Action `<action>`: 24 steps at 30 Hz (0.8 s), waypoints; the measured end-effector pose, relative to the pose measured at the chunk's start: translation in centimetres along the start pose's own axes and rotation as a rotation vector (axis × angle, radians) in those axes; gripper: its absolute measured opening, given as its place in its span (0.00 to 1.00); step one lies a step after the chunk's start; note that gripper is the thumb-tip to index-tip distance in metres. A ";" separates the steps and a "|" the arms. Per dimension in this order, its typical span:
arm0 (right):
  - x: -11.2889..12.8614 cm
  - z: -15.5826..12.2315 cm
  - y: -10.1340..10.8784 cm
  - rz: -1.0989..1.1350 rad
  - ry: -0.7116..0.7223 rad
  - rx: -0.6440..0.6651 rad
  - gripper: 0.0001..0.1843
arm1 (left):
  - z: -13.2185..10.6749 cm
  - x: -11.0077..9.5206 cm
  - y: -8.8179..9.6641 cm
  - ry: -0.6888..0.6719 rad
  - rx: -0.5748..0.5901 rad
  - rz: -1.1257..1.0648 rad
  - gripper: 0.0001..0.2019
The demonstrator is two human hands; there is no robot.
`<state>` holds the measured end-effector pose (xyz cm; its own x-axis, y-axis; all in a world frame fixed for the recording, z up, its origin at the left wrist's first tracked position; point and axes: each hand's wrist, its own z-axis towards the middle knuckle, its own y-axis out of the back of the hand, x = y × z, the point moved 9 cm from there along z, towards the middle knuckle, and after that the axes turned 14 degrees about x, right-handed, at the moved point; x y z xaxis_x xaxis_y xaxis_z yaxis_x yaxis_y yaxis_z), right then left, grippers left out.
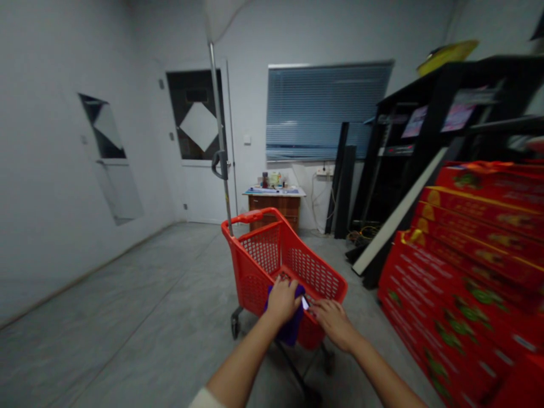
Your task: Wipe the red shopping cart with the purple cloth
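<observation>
My left hand (283, 299) lies over the near rim of a red plastic shopping cart (283, 258), closed on a purple cloth (291, 328) that hangs down the outside of the basket. My right hand (334, 323) rests at the rim a little to the right, its fingers beside a small bright white item (305, 303). That item is too small and glary to identify. A metal pole (219, 124) rises from the cart's far left corner, with a dark hook-shaped grip (219, 164) on it.
Stacked red printed cartons (463, 266) fill the right side, with a black shelf unit (425, 136) and leaning boards behind. A wooden desk (274, 195) with small items stands ahead, by a door (198, 141). Grey floor (148, 294) spreads left of the cart.
</observation>
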<state>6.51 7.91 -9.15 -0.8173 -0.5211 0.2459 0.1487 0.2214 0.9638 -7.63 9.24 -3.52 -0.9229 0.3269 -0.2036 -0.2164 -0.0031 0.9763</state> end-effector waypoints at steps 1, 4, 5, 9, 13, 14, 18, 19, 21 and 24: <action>-0.1 0.0 0.2 -0.012 -0.009 0.005 0.25 | 0.0 0.3 0.1 -0.011 0.015 -0.005 0.19; -0.8 0.0 0.6 -0.039 -0.068 -0.015 0.24 | 0.2 2.0 0.9 0.046 0.026 -0.007 0.20; -0.9 0.1 0.5 -0.041 -0.084 -0.026 0.24 | 0.2 2.4 1.1 0.078 0.015 -0.002 0.20; -0.7 0.5 -0.1 -0.048 -0.117 -0.085 0.24 | -0.1 1.6 0.8 0.107 -0.025 0.006 0.18; -0.8 0.9 -0.1 -0.048 -0.066 -0.043 0.25 | -0.5 -0.5 -0.3 -0.027 0.045 0.010 0.16; -1.1 0.9 0.0 -0.048 -0.049 -0.025 0.26 | -0.5 -0.5 -0.3 -0.050 0.064 0.006 0.17; -2.9 0.7 0.2 -0.046 -0.036 0.040 0.32 | -0.2 1.6 0.8 0.018 0.063 -0.040 0.19; -3.3 0.7 0.1 -0.043 -0.040 0.050 0.33 | -0.1 2.1 0.9 0.049 0.049 -0.045 0.19; -3.5 0.7 -0.2 -0.044 -0.047 0.044 0.33 | -0.1 2.3 1.0 0.090 0.015 -0.038 0.19; -3.1 0.7 -0.5 -0.054 -0.055 -0.008 0.31 | -0.5 1.2 0.3 0.090 -0.012 -0.013 0.17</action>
<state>8.52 9.99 -10.47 -0.8535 -0.4862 0.1872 0.1073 0.1876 0.9764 -8.95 9.20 -3.53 -0.9448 0.2407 -0.2222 -0.2315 -0.0109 0.9728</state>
